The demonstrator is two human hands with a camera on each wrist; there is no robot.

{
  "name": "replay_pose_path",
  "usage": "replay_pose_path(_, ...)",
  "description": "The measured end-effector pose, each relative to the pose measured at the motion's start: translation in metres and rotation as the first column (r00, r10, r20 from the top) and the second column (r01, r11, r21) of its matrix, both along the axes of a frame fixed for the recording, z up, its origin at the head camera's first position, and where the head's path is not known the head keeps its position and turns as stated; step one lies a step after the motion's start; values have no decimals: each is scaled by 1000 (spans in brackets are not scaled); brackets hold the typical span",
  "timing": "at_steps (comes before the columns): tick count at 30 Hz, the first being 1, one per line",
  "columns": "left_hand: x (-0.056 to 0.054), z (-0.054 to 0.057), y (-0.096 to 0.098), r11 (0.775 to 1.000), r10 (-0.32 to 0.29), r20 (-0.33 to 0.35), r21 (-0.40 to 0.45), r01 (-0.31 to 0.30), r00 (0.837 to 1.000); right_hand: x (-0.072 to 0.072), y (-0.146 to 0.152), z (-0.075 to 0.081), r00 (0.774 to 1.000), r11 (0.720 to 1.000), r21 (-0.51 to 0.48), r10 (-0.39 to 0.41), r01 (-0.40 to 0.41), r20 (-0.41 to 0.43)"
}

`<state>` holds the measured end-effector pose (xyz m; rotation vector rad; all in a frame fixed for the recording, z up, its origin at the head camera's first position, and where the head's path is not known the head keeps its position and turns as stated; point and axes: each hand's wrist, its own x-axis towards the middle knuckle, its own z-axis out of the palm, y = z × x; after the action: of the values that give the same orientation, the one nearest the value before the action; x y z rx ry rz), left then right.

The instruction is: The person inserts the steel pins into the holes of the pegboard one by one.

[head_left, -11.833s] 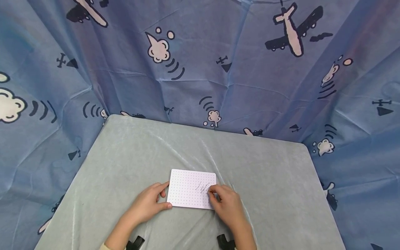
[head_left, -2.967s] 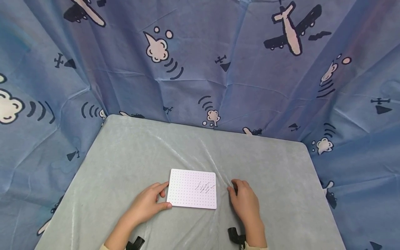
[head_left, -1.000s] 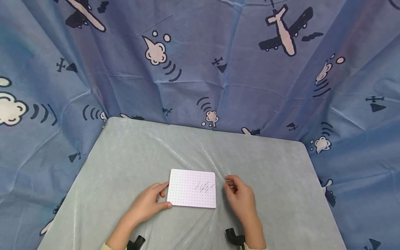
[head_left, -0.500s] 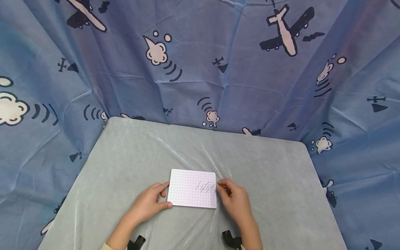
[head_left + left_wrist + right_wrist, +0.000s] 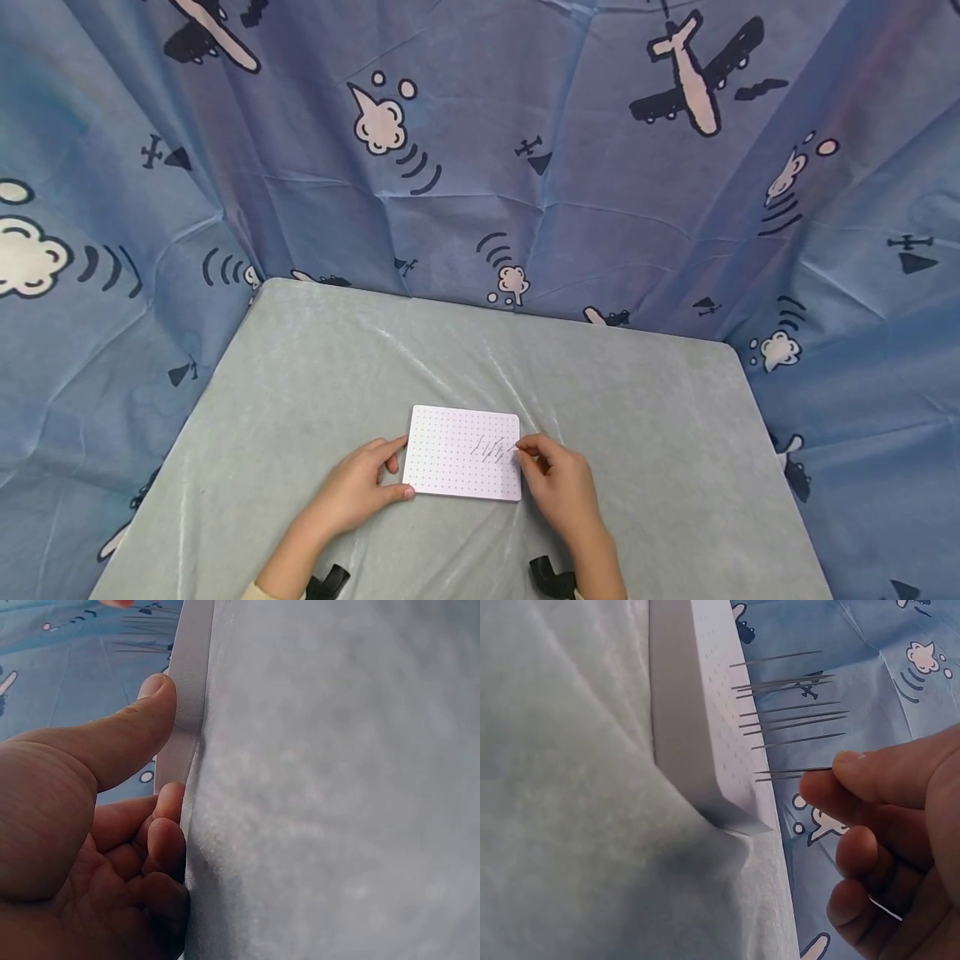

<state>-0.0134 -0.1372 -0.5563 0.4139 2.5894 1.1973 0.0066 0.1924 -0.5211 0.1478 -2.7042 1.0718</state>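
Observation:
A white board (image 5: 442, 458) with a grid of small holes lies flat on the cloth-covered table. Several thin metal needles (image 5: 793, 715) stand in it near its right end. With thumb and forefinger, my right hand (image 5: 562, 486) pinches one more needle (image 5: 793, 771), whose lower end meets the board near its right edge, close beside another standing needle. My left hand (image 5: 356, 493) rests at the board's left edge, thumb (image 5: 142, 724) pressed against the side and forefinger touching farther up. Its other fingers are loosely bent near the cloth.
Grey, wrinkled cloth covers the table (image 5: 322, 358). A blue curtain (image 5: 457, 200) printed with planes and clouds hangs behind and at both sides. Black wrist mounts (image 5: 551, 577) show below the hands.
My right hand has come in from right of the board to its right edge, bringing a needle against the surface. The left hand and the board stay in place.

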Motion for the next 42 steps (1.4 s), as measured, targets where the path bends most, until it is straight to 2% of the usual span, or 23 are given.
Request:
replay_pose_path(6,0,1,1,1000,1,11,2,-1,1000,1,-1,-2,1000,999,28,26,-25,-17)
replay_pose_path(12,0,1,0,1000,1,10,4,-1,1000,1,-3,-3,999,997,58,42,-43,11)
replay_pose_path(22,0,1,-1,1000,-6,7,-5,6,1000,-2,-3,-6,995,999,-9,52,-52,82)
replay_pose_path(33,0,0,0,1000,-11,7,-7,11,1000,0,1,-8,993,998,-34,63,-60,103)
replay_pose_path(42,1,0,0,1000,-7,-1,-11,7,1000,-2,4,-7,996,996,21,83,-84,45)
